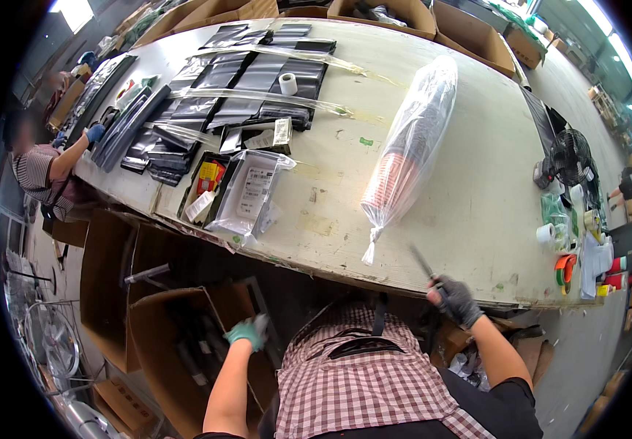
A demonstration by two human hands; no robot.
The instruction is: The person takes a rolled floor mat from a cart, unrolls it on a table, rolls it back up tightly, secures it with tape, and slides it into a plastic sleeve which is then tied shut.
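Observation:
My right hand (459, 301), in a dark grey glove, is closed around the handle of a pair of scissors (421, 260), blurred, whose blades point up and away over the table's near edge. Just left of the blades lies a clear plastic bag (433, 95), knotted at its near end, with a roll of orange-and-black material (396, 172) inside. My left hand (248, 334), in a green glove, is below table height beside an open cardboard box (170, 322). Its fingers are drawn together at something pale and blurred that I cannot make out.
On the white table (345, 183) lie black plastic bags (235, 80) under clear tape strips, a white roll (288, 84) and a plastic-lined tray (254, 194). A black fan (570, 157) and tape rolls (565, 271) stand right. Another person (45, 172) works at the far left.

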